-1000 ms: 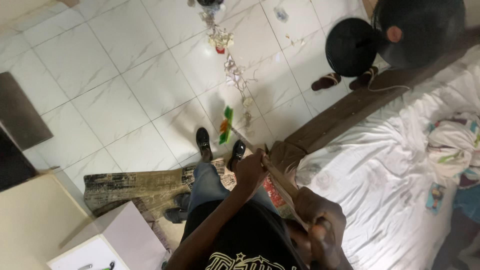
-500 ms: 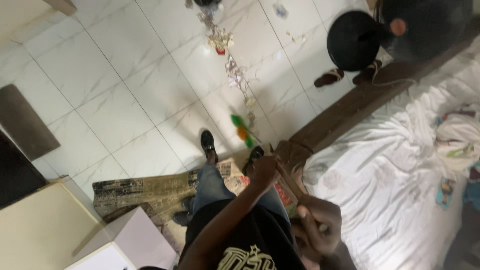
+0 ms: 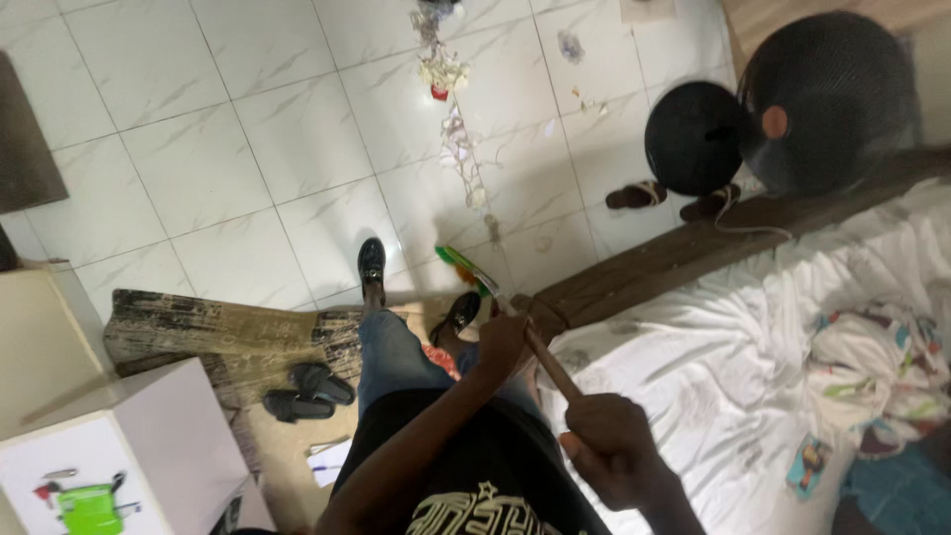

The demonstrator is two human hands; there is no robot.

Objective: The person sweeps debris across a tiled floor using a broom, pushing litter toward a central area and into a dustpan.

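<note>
A: Which way is the broom (image 3: 515, 322) pointing?

B: Its long axis is running diagonally, from the lower right up to the upper left. The green and orange bristle head (image 3: 463, 266) is sitting on the white tiled floor (image 3: 198, 159) just beside the person's shoes, and the wooden handle is rising back toward the chest.

A: And the hands?

B: Both are gripping the handle. The left hand (image 3: 500, 342) is wrapping its fingers around the lower part, near the bed corner. The right hand (image 3: 606, 448) is clenching the upper end, fingers curled tight.

A: Any packages or labels?

B: A white box (image 3: 129, 446) is standing at the lower left, showing a green picture on its top face. A small blue packet (image 3: 809, 463) is lying on the white bed sheet (image 3: 713, 376) at the right.

A: What is lying around?

B: A line of litter (image 3: 451, 109) is stretching up the tiles ahead of the bristles. A patterned rug (image 3: 218, 332) is lying under the feet, with 2 black slippers (image 3: 307, 388) on it. A brown bed frame (image 3: 684, 258) is crossing to the right, close beside the broom. 2 sandals (image 3: 674, 198) and a black standing fan (image 3: 773, 109) are sitting beyond it.
</note>
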